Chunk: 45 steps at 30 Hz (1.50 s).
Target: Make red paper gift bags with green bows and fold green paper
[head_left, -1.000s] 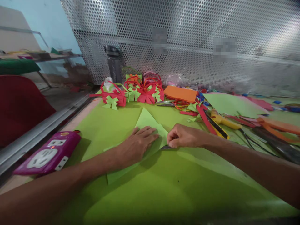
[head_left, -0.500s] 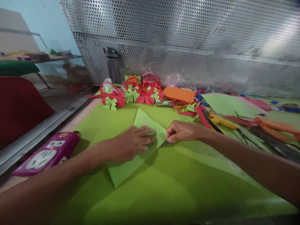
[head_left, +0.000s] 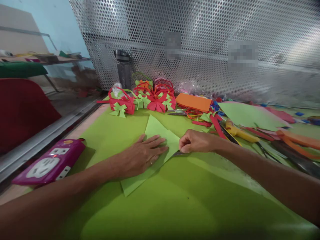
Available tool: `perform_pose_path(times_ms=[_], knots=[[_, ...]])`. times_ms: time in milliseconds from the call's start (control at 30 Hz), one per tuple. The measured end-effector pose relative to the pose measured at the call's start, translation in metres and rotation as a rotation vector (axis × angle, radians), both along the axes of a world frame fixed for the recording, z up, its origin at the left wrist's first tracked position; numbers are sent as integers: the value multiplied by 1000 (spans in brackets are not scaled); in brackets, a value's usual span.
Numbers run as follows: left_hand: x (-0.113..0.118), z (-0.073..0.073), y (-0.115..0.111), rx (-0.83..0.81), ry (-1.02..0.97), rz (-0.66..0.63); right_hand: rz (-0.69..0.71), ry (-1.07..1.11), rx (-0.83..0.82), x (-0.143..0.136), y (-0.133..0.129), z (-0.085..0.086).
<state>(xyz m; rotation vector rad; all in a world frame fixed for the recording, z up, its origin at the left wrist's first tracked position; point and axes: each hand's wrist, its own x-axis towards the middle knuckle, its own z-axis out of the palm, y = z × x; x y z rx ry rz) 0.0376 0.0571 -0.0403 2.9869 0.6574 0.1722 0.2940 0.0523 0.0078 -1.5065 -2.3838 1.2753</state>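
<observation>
A folded sheet of light green paper [head_left: 152, 128] lies on the green work surface. My left hand [head_left: 145, 155] rests flat on it, fingers spread, with a ring on one finger. At the paper's right edge, my right hand [head_left: 188, 141] is closed around a thin dark blade [head_left: 178, 153]. The blade's tip reaches to the fold of the paper; most of the blade is hidden by my fingers and the sheet.
A purple power strip [head_left: 51, 163] lies at left. Behind the paper stand red paper baskets [head_left: 127, 105] with green bows, a dark bottle [head_left: 124, 71] and an orange folded piece [head_left: 193, 102]. To the right are a yellow glue gun [head_left: 240, 131], green paper [head_left: 250, 115] and orange-handled scissors [head_left: 295, 138].
The whole view has shifted slightly. Both hands keep nearly the same place on the paper, the left still flat and the right still closed on the blade.
</observation>
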Motion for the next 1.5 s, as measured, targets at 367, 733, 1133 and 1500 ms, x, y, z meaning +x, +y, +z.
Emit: perform_pose_path(times_ms=[367, 733, 1133, 1500], knots=[[0, -1, 0, 18, 8, 8, -7, 23, -19, -4, -6, -1], [2, 4, -2, 16, 28, 4, -9, 43, -64, -25, -15, 3], [5, 5, -2, -26, 22, 12, -26, 19, -73, -40, -21, 5], [6, 11, -4, -18, 25, -7, -20, 25, -96, -51, -28, 7]])
